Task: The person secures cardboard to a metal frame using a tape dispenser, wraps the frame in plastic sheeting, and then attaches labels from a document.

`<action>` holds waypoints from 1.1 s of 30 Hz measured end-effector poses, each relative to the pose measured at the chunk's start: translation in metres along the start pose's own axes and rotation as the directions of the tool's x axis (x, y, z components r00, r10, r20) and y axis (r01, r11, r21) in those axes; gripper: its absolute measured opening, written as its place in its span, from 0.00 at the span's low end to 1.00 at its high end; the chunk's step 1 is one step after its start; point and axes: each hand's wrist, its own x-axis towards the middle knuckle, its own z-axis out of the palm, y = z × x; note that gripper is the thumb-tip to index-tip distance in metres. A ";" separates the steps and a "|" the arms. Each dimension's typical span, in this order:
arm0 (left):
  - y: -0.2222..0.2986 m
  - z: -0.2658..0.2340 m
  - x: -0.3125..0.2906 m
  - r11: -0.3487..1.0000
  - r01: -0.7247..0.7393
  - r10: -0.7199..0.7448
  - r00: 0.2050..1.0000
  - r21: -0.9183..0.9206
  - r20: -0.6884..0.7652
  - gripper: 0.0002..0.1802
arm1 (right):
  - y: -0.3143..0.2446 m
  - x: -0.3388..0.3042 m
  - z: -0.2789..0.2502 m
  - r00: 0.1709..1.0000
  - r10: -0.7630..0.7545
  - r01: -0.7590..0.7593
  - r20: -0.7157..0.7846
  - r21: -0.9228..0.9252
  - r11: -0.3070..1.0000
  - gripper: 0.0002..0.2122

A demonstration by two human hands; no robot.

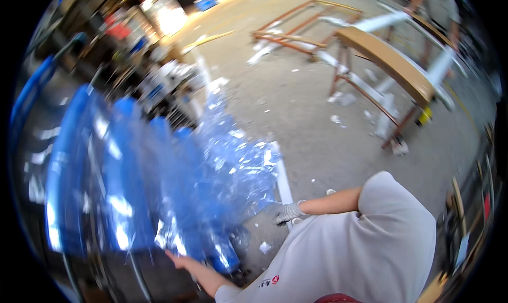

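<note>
I monitor one head view, with two hands in it. The left hand [180,260], one of one bare, is located at the lower left; its fingertips meet the near edge of one crumpled sheet of clear film [233,155]. Motion blur covers this contact, so I cannot tell whether the left grip is closed on the film or only resting against it. The right hand [288,213], fitted with one striped grey glove, is positioned just beside the film's right edge, above the floor [296,128]; its fingers appear curled, but I cannot tell whether this grip contains anything. The film is located at left, draped over a row of long blue rounded pieces. I count two blue pieces [120,170] clearly at the left end of the row; the number farther right cannot be read through the film. One white strip [283,176] lies on the floor just beyond the right hand. At upper right, one bench [391,59] with one brown top stands on reddish legs, with one yellow item [425,116] beside its near end. One co-worker [442,12] stands behind it. One reddish-brown frame [291,38] lies on the floor left of the bench. One blue box [206,2] is located at the top.
</note>
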 end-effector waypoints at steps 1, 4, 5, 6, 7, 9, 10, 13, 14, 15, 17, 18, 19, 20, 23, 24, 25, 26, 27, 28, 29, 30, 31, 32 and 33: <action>-0.004 0.000 0.025 0.996 -0.078 0.077 0.997 -0.054 -0.016 0.24 | 0.002 -0.005 -0.007 0.999 0.021 -0.021 -0.025 -0.004 1.000 0.17; -0.021 0.017 0.084 0.953 0.302 -0.282 0.908 0.019 -0.309 0.17 | 0.020 -0.029 -0.034 0.984 0.031 -0.017 -0.173 0.085 0.996 0.16; -0.038 0.037 0.057 0.951 0.305 -0.288 0.933 0.050 -0.213 0.17 | 0.038 -0.044 -0.047 0.964 0.051 -0.009 -0.263 0.158 0.987 0.16; -0.043 0.048 0.008 0.951 0.302 -0.291 0.948 0.072 -0.128 0.17 | 0.051 -0.063 -0.059 0.939 0.070 0.006 -0.338 0.221 0.975 0.16; -0.039 0.049 -0.022 0.957 0.279 -0.276 0.960 0.080 -0.055 0.17 | 0.053 -0.080 -0.067 0.917 0.094 0.003 -0.387 0.242 0.970 0.16; -0.060 0.032 -0.031 0.919 0.376 -0.394 0.873 0.115 0.289 0.15 | 0.059 -0.104 -0.080 0.896 0.180 -0.080 -0.406 0.249 0.965 0.16; -0.071 0.029 -0.040 0.893 0.421 -0.444 0.774 0.156 0.452 0.15 | 0.065 -0.117 -0.085 0.877 0.230 -0.126 -0.421 0.262 0.957 0.16; -0.030 0.051 -0.143 0.712 0.591 -0.691 0.493 0.378 0.530 0.12 | 0.094 -0.139 -0.102 0.870 0.322 -0.217 -0.374 0.297 0.930 0.18; -0.011 0.053 -0.161 0.726 0.487 -0.686 0.476 0.485 0.550 0.11 | 0.098 -0.140 -0.104 0.873 0.323 -0.223 -0.364 0.291 0.930 0.18; 0.005 0.051 -0.177 0.724 0.373 -0.687 0.460 0.580 0.562 0.10 | 0.098 -0.142 -0.104 0.879 0.317 -0.209 -0.356 0.310 0.927 0.18; 0.029 0.052 -0.209 0.693 0.093 -0.676 0.427 0.715 0.600 0.08 | 0.100 -0.146 -0.107 0.884 0.314 -0.190 -0.346 0.347 0.918 0.17; 0.029 0.050 -0.215 0.731 -0.065 -0.601 0.411 0.680 0.685 0.07 | 0.100 -0.146 -0.107 0.898 0.284 -0.165 -0.336 0.342 0.925 0.17; 0.024 0.049 -0.218 0.748 -0.221 -0.526 0.377 0.625 0.762 0.07 | 0.099 -0.146 -0.108 0.910 0.255 -0.140 -0.326 0.336 0.931 0.17; 0.025 0.047 -0.222 0.746 -0.371 -0.452 0.330 0.554 0.829 0.07 | 0.099 -0.143 -0.109 0.924 0.223 -0.114 -0.312 0.331 0.937 0.17; 0.078 0.051 -0.313 0.874 -0.156 -0.381 0.364 0.459 0.850 0.06 | 0.093 -0.131 -0.109 0.980 0.117 -0.061 -0.162 0.317 0.946 0.18; 0.093 0.051 -0.333 0.912 -0.026 -0.367 0.390 0.409 0.844 0.05 | 0.089 -0.124 -0.105 0.995 0.054 -0.031 -0.081 0.266 0.963 0.18; 0.105 0.051 -0.340 0.920 0.114 -0.391 0.314 0.374 0.865 0.05 | 0.080 -0.116 -0.101 1.000 -0.006 0.005 0.003 0.215 0.977 0.19; 0.122 0.052 -0.355 0.926 0.165 -0.373 0.259 0.339 0.891 0.05 | 0.072 -0.107 -0.099 0.994 -0.061 0.045 0.091 0.165 0.985 0.20; 0.142 0.053 -0.374 0.927 0.219 -0.350 0.219 0.304 0.911 0.05 | 0.056 -0.103 -0.097 0.976 -0.082 0.064 0.200 0.093 0.994 0.21; 0.156 0.053 -0.388 0.926 0.273 -0.321 0.200 0.262 0.926 0.05 | 0.030 -0.105 -0.091 0.941 -0.093 0.092 0.326 0.018 0.996 0.23; 0.162 0.058 -0.398 0.920 0.312 -0.303 0.187 0.236 0.934 0.05 | 0.011 -0.108 -0.085 0.886 -0.091 0.129 0.456 -0.053 0.990 0.25; 0.179 0.045 -0.398 0.922 0.346 -0.261 0.230 0.172 0.937 0.06 | -0.006 -0.105 -0.062 0.839 -0.130 0.212 0.528 -0.097 0.973 0.27; 0.182 0.052 -0.404 0.918 0.368 -0.219 0.156 0.149 0.963 0.06 | -0.014 -0.102 -0.048 0.794 -0.169 0.282 0.585 -0.108 0.953 0.28; 0.186 0.062 -0.412 0.901 0.406 -0.220 0.127 0.152 0.967 0.05 | -0.029 -0.103 -0.038 0.731 -0.203 0.359 0.652 -0.115 0.926 0.30; 0.188 0.069 -0.419 0.902 0.405 -0.214 0.116 0.151 0.970 0.05 | -0.070 -0.121 -0.037 0.633 -0.299 0.462 0.714 -0.038 0.886 0.30</action>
